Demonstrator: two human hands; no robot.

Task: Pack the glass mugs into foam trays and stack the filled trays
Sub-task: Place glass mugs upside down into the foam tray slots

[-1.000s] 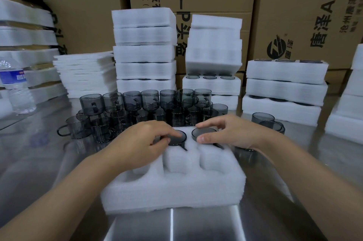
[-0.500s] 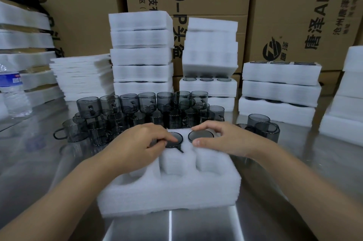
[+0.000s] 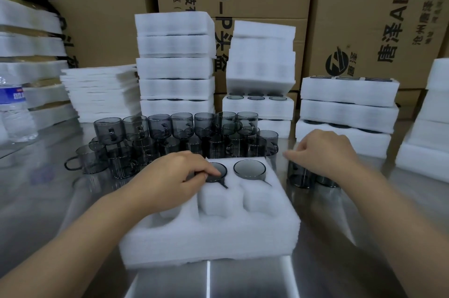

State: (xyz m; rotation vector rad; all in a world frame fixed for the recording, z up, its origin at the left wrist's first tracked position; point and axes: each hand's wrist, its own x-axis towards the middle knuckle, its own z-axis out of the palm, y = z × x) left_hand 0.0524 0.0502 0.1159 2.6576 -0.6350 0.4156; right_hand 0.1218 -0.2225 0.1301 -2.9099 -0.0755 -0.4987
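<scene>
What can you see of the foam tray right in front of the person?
The foam tray is a thick white block of layered soft foam, lying flat on the shiny metal table. Round pockets are cut into its top. Two far pockets each hold a dark glass mug, rims about level with the foam; the nearer pockets in view look empty. The left hand rests on the tray, fingers on one seated mug. The right hand is off it.

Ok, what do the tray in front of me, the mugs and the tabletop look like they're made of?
Tray: soft white foam, matte, with layered edges. Mugs: smoky grey glass by the task, glossy and see-through, though clear plastic could look similar. Tabletop: probably stainless steel, brushed, mirroring the stacks.
</scene>
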